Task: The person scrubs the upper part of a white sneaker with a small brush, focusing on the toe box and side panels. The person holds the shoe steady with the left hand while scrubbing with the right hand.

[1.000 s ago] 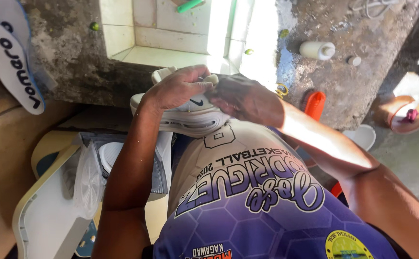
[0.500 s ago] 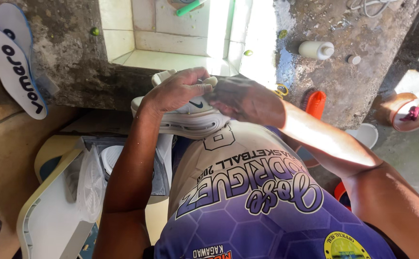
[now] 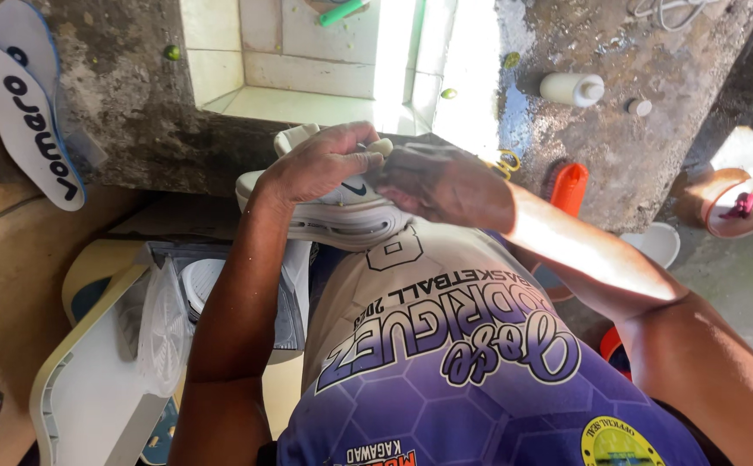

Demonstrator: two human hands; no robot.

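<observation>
The left hand [image 3: 320, 164] grips the white shoe [image 3: 333, 211] from the top. The right hand [image 3: 441, 181] presses on its side, so the work on the shoe looks unfinished.

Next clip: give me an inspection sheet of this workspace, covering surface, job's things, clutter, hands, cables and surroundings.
Surface: rough concrete counter around a tiled sink, partly sunlit.
Job's things: white sneaker held sole-down against the person's chest.
Clutter: white bottle lying on the counter; orange brush at its edge; two white insoles leaning at the left.
Hands: left hand clasps the sneaker's upper; right hand is against the sneaker's side, its grip hidden.
Cables: white cords at the top edge.
Surroundings: white appliance with an open lid below; bowl at the right.
</observation>
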